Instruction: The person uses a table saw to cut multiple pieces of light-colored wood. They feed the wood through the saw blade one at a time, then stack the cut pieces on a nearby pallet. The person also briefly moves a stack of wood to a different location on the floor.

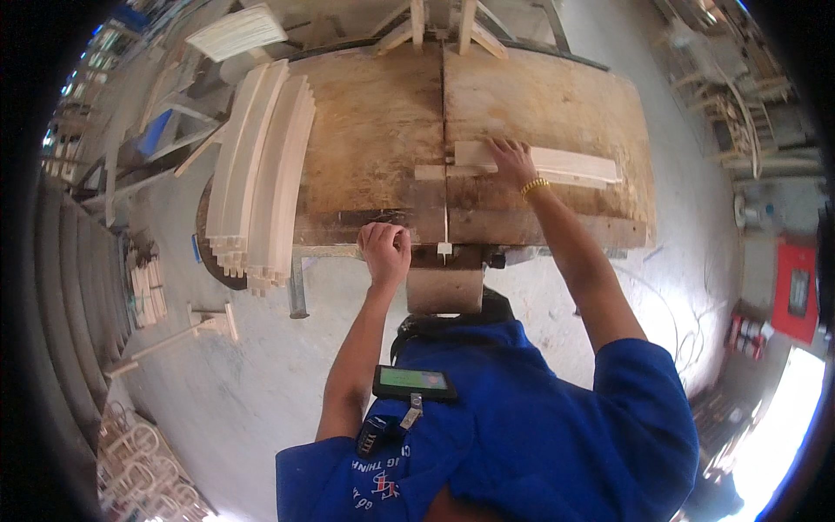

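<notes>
A pale wooden strip [574, 162] lies crosswise on the right half of the worn wooden worktable [539, 96]. My right hand [511, 162] is laid over it near its left end, with the fingers bent round its far edge. Against the near side of this piece sits another strip, partly covered by my hand. A short light wood piece [429, 172] lies to the left, at the dark slot running through the tabletop. At the table's front edge, left of that slot, my left hand [385, 250] is closed with curled fingers; whatever is inside them is hidden.
A tall stack of long pale strips [261, 174] occupies the table's left end. Wooden uprights [442, 30] stand at the far edge. Below the front edge, a brownish box-like part [444, 290] juts toward me. A wooden frame [204, 324] lies on the floor at left.
</notes>
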A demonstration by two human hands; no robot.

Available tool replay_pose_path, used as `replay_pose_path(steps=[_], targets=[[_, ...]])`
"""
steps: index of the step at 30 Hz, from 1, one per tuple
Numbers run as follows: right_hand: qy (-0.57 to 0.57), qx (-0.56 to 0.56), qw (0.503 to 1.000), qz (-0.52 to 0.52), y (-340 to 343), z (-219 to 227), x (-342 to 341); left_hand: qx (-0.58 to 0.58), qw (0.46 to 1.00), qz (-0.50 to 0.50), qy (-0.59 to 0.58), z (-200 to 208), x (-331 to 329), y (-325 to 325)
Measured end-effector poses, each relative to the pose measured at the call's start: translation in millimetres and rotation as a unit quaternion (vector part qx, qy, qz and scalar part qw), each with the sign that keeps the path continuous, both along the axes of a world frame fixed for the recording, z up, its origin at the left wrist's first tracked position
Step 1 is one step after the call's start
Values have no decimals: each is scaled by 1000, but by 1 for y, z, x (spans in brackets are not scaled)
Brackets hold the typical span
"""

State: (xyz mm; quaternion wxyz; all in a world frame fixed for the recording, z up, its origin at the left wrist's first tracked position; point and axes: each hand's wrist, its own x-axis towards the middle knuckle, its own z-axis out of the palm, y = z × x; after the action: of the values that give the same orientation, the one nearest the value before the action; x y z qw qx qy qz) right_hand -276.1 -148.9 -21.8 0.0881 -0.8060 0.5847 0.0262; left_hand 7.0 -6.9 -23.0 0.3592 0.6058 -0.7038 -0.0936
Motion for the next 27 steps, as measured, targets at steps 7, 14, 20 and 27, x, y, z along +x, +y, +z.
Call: replay_pose_path(steps=[7, 14, 20, 27], targets=[[-15, -20, 1000, -2, 2, 2, 0, -17, 1000, 11, -4, 1, 1, 4], [-10, -18, 1000, -15, 2, 2, 2, -3, 1000, 21, 2, -2, 0, 4], [-9, 0, 1000, -19, 1, 9, 2, -19, 1000, 23, 8, -8, -2, 2], [-21, -8, 999, -28, 4, 4, 2, -18, 1000, 21, 5, -6, -2, 4]])
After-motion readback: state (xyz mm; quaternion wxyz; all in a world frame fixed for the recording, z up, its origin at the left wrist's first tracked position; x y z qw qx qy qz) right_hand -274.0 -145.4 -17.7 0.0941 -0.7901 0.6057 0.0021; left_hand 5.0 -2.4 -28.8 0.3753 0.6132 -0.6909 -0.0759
